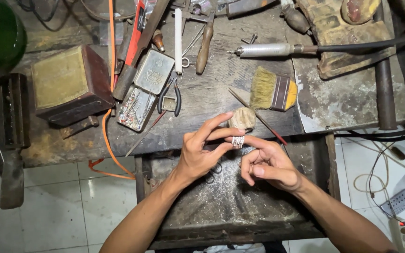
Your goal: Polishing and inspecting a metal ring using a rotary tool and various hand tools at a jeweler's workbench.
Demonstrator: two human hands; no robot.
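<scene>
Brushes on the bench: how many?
1. A flat paintbrush with pale bristles and a yellow handle lies on the workbench, just beyond the hands. Others may be hidden in the clutter at the top.

We pinch a small silver ring (237,141) between our left hand (202,152) and right hand (268,161). A paintbrush (273,93) and pliers (170,96) lie on the workbench (212,98).

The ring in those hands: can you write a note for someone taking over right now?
Left hand: thumb and fingers pinch the ring.
Right hand: the ring sits on its forefinger; other fingers curled.
Both hands hover over the open drawer, just below the wooden peg at the bench edge.
Nearby: brush, pliers, rotary handpiece.
Done: ring is on the finger, gripped.
Left: cannot tell how finished the ring is; check it closely.
</scene>
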